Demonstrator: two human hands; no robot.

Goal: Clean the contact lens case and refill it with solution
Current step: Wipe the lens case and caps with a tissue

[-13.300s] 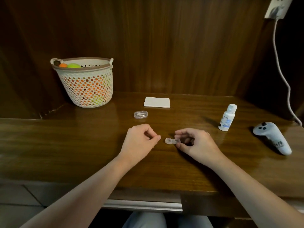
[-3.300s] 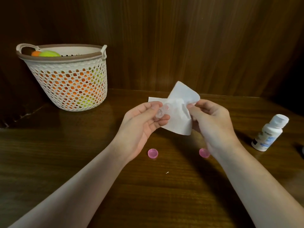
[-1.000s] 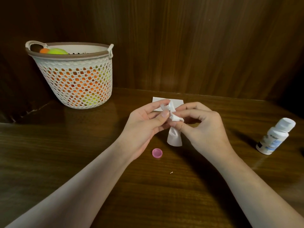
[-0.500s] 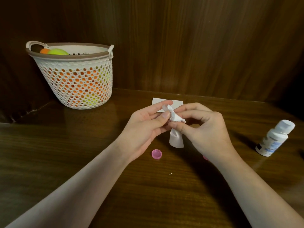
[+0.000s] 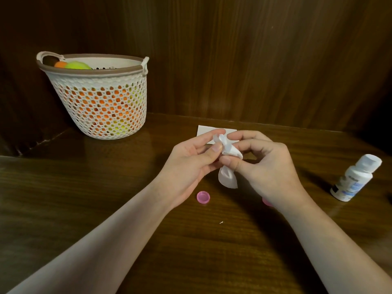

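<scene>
Both hands meet above mid surface (image 5: 84, 209): left hand (image 5: 188, 166) and right hand (image 5: 269, 168) pinch a twisted white tissue (image 5: 228, 164); the lens case is hidden inside it. Pink cap (image 5: 203, 197) lies just below, a second (image 5: 266, 202) peeks under the right wrist. Solution bottle (image 5: 356, 178) near the right edge, basket (image 5: 99, 102) back left, open room in front.

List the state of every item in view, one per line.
Left hand: pinching the tissue, lens case hidden inside.
Right hand: gripping the twisted tissue.
Tissue: crumpled, held above the table.
Pink cap: off, lying on the table.
Second pink cap: off, mostly hidden by the right wrist.
Bottle: upright, capped.
Tissue stack: flat on the table.
Basket: upright, holding balls.
</scene>
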